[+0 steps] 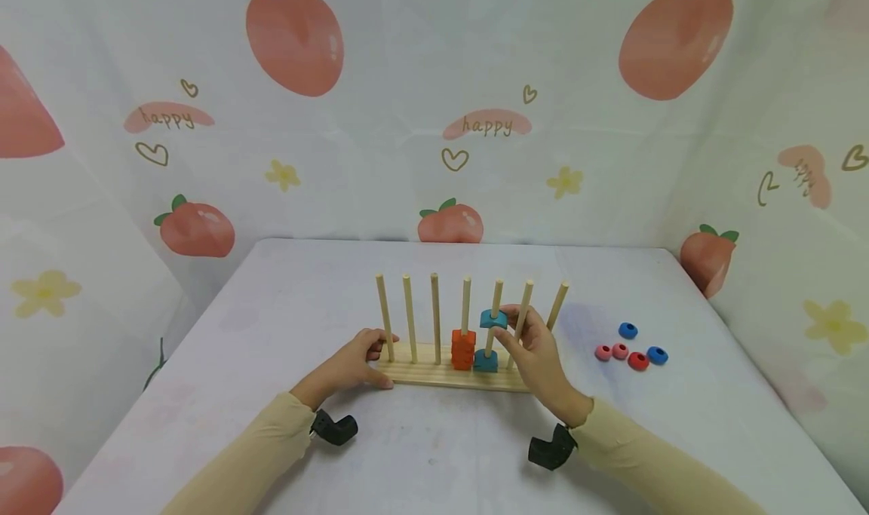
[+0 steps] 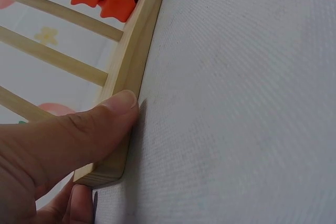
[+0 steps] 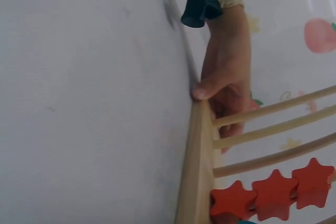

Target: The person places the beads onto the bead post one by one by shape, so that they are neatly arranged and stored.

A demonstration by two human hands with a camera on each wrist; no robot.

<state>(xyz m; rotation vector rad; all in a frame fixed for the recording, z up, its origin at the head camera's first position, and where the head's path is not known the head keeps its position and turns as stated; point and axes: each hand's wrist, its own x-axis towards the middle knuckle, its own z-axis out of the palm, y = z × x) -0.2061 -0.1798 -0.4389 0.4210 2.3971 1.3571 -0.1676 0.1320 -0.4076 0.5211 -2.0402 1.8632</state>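
The wooden peg rack point(image 1: 434, 377) lies with its long axis running left to right in front of the person, its seven pegs pointing up. At the rack's left end, the left hand point(image 1: 349, 363) grips the base, thumb pressed along the near edge and other fingers round at the far side.

Toward the rack's right end, the right hand point(image 1: 538, 355) pinches the upper teal bead point(image 1: 493, 320) between thumb and fingers. That bead is around the fifth peg point(image 1: 498, 292) from the left, the peg showing both above and below it. It sits directly over the lower teal bead point(image 1: 485, 362), which rests at the foot of the same peg on the rack; a gap of bare peg parts the two. The right hand is the nearer one, coming at the bead from the right, with the sixth peg point(image 1: 526, 298) crossing in front of it. The teal beads' outline is hard to make out; they look arched from the head view.

Just left of them on the rack, three orange-red star beads point(image 1: 463, 350) stand stacked on the fourth peg. Well off the rack's right end lie two blue beads point(image 1: 627, 330), two pink beads point(image 1: 603, 353) and a red bead point(image 1: 638, 361).
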